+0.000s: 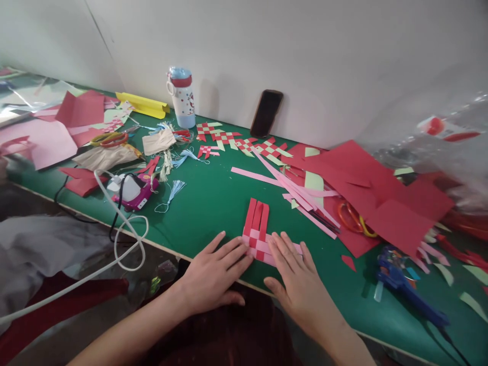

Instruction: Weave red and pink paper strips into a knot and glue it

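A woven piece of red and pink paper strips (256, 239) lies flat near the front edge of the green table (206, 203). Its loose red strip ends point away from me, and pink ends run to the right. My left hand (213, 272) is open, its fingertips on the left edge of the weave. Spread over the pink ends, my right hand (293, 274) lies with fingers stretched out, hiding part of them. Beyond the weave rests a heap of loose pink paper strips (293, 188).
Finished woven paper pieces (244, 142), a bottle (185, 99) and a phone (266, 113) are along the wall. Red paper sheets (381, 198), scissors (353, 218) and a blue glue gun (407, 287) lie right. Tassels (175, 192) and a white cable (114, 262) are left.
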The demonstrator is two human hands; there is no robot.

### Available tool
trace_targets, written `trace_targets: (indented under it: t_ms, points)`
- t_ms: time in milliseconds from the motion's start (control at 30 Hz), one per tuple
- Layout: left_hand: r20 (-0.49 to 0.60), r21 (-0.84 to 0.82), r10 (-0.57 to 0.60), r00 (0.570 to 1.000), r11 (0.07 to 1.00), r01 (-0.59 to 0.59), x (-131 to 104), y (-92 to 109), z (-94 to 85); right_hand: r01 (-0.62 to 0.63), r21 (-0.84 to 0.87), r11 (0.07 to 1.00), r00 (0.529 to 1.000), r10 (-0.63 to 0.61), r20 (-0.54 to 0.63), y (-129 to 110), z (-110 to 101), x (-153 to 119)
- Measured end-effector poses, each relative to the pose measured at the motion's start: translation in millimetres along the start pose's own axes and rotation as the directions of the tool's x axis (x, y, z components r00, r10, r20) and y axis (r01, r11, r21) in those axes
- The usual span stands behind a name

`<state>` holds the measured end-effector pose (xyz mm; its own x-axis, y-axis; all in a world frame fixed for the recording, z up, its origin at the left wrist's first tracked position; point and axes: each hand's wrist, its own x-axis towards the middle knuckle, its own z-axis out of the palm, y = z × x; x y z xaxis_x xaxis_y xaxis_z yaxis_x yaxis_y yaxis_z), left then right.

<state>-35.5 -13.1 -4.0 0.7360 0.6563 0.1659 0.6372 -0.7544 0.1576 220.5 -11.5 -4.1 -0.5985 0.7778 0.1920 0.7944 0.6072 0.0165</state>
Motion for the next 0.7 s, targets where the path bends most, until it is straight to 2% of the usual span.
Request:
trace_targets:
  t_ms: [200, 300, 467, 567, 700]
  points:
    - [-0.003, -0.009, -0.03, 1.0, 0.999, 0.03, 2, 1, 1.2, -0.011, -0.026, 1.0, 0.999, 0.012, 0.033, 1, 4, -3]
    - [-0.005, -0.008, -0.04, 0.999, 0.999, 0.04, 2, 3, 0.3, -0.037, -0.01, 0.999, 0.999, 0.037, -0.006, -3, 0, -3]
    - [0.004, -0.023, -0.052, 0.999, 0.998, 0.052, 3, 4, -0.3, 0.033, -0.007, 0.999, 0.999, -0.033, 0.003, -8, 0, -8]
    - [0.024, -0.043, -0.049, 0.999, 0.998, 0.05, 3, 4, -3.1, 0.033, -0.013, 0.999, 0.999, -0.033, 0.006, -7, -1, -7]
    - [0.02, -0.067, -0.073, 0.997, 0.995, 0.074, 8, -1, -12.1, 0.008, -0.024, 1.0, 0.999, -0.009, -0.047, -4, -8, 1]
